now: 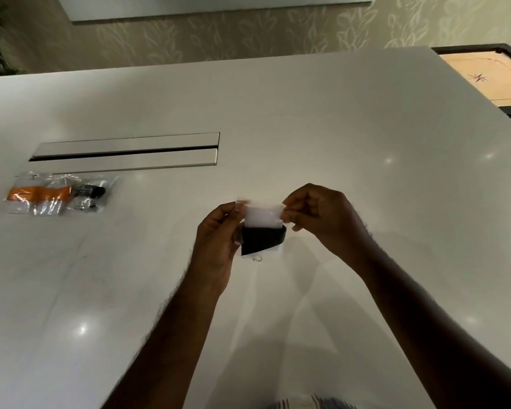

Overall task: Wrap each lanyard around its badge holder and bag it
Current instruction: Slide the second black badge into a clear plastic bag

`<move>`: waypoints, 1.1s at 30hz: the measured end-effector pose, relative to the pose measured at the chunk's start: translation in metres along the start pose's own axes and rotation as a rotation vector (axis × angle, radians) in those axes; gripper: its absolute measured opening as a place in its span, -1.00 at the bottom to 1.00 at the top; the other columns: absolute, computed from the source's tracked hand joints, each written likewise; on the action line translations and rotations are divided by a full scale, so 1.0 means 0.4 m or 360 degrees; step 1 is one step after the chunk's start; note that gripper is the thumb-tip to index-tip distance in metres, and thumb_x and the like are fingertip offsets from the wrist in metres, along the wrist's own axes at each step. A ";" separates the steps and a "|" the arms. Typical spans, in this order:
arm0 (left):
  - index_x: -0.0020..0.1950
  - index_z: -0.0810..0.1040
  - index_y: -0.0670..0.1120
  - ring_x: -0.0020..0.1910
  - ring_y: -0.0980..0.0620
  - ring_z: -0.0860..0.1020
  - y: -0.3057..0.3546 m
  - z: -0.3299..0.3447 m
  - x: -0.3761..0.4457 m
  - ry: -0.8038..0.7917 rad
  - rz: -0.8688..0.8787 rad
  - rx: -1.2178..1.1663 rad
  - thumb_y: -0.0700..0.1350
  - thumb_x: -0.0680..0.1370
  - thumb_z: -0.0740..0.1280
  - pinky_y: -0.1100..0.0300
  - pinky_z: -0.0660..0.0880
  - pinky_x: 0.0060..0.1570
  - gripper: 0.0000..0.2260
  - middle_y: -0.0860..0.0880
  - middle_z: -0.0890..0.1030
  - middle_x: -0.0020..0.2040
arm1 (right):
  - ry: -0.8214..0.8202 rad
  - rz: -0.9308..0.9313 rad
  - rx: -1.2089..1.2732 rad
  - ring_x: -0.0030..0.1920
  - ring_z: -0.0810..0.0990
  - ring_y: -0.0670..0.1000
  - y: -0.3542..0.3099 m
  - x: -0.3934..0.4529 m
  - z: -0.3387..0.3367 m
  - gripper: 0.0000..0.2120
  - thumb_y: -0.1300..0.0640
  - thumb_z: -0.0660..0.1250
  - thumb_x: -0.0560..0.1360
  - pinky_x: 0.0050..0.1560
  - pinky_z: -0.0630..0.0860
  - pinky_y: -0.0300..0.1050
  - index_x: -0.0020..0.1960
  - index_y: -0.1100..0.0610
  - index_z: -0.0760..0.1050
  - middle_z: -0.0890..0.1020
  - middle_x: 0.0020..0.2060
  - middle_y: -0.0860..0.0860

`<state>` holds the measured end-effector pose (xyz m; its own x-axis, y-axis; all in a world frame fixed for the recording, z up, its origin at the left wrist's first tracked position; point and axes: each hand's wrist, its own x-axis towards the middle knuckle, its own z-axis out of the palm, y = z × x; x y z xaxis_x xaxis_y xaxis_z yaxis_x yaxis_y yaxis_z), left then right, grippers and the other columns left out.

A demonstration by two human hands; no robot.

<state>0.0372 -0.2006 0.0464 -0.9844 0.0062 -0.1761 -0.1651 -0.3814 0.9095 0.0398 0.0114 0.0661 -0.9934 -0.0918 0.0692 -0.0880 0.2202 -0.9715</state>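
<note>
I hold a small clear plastic bag upright above the white table. Inside it sits a white badge holder with a black lanyard wound around its lower half; a small metal hook pokes out at the bottom. My left hand pinches the bag's upper left corner and grips its left side. My right hand pinches the upper right corner. At the far left lie clear bags holding an orange lanyard and a black one.
A long recessed cable slot with metal flaps runs across the table behind the bagged lanyards. A carrom board stands past the table's right far corner. A patterned wall is behind.
</note>
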 end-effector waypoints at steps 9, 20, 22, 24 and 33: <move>0.12 0.67 -0.13 0.09 -0.07 0.66 -0.009 -0.011 0.014 0.0013 0.0032 0.0225 -0.15 0.63 0.37 0.07 0.64 0.03 -0.87 -0.09 0.70 0.07 | -0.0085 0.0085 -0.0030 -0.20 0.72 -0.02 -0.005 0.006 -0.037 -0.85 0.29 0.54 0.49 -0.02 0.68 -0.15 0.04 0.14 0.72 0.78 -0.19 0.06; 0.03 0.68 -0.10 0.00 -0.03 0.69 -0.009 0.006 0.022 0.0007 -0.0023 0.0304 -0.17 0.61 0.39 0.14 0.62 -0.11 -0.93 -0.06 0.72 -0.01 | -0.0243 0.0195 -0.0246 -0.17 0.70 -0.02 -0.002 0.021 -0.077 -0.96 0.23 0.48 0.56 -0.04 0.70 -0.01 -0.03 0.20 0.71 0.75 -0.16 0.16; 0.05 0.68 -0.10 0.00 -0.03 0.71 -0.011 0.009 0.024 0.0034 -0.0031 0.0329 -0.17 0.62 0.38 0.15 0.63 -0.11 -0.91 -0.07 0.74 0.00 | -0.0257 0.0218 -0.0241 -0.16 0.71 -0.02 -0.001 0.021 -0.084 -0.94 0.22 0.48 0.57 -0.06 0.70 -0.01 -0.03 0.21 0.71 0.75 -0.17 0.12; 0.07 0.69 -0.11 0.02 -0.06 0.72 -0.014 0.011 0.026 0.0037 0.0002 0.0375 -0.16 0.62 0.37 0.14 0.64 -0.09 -0.90 -0.08 0.74 0.03 | -0.0263 0.0222 -0.0249 -0.15 0.71 0.00 0.000 0.020 -0.093 -0.95 0.19 0.51 0.55 -0.07 0.69 -0.02 -0.05 0.18 0.72 0.76 -0.18 0.08; 0.14 0.66 -0.16 0.13 -0.13 0.69 -0.013 0.028 0.019 -0.0047 0.0052 0.0284 -0.16 0.64 0.34 0.04 0.65 0.04 -0.85 -0.11 0.72 0.11 | -0.0278 -0.0340 -0.0709 -0.15 0.65 -0.02 -0.022 0.000 -0.125 -0.76 0.12 0.47 0.58 -0.06 0.59 -0.06 0.22 -0.09 0.70 0.61 -0.15 -0.07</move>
<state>0.0298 -0.1883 0.0444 -0.9903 0.0247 -0.1366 -0.1387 -0.2119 0.9674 0.0370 0.0578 0.0859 -0.9259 -0.3323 0.1795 -0.3482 0.5669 -0.7466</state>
